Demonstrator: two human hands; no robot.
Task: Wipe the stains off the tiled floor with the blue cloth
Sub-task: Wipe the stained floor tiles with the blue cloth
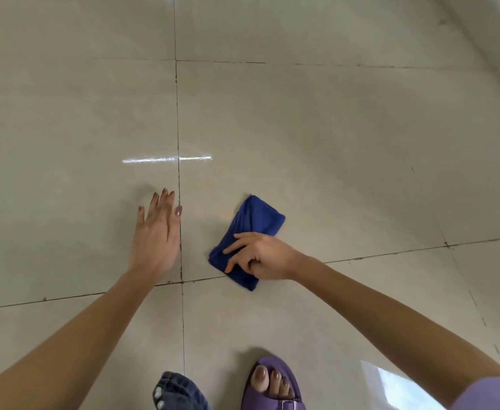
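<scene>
A folded blue cloth (254,223) lies on the beige tiled floor (346,161), just right of a dark grout line. My right hand (260,255) is on the cloth's near end, its fingers curled and pinching the fabric. My left hand (157,235) is flat on the floor to the left of the grout line, fingers straight, holding nothing, about a hand's width from the cloth. Small dark specks sit along the grout lines (178,173).
My foot in a purple sandal (272,386) stands at the bottom centre, with a knee in blue denim (177,392) beside it. A bright strip of reflected light (167,158) lies ahead of my left hand. A wall base (497,72) runs along the upper right.
</scene>
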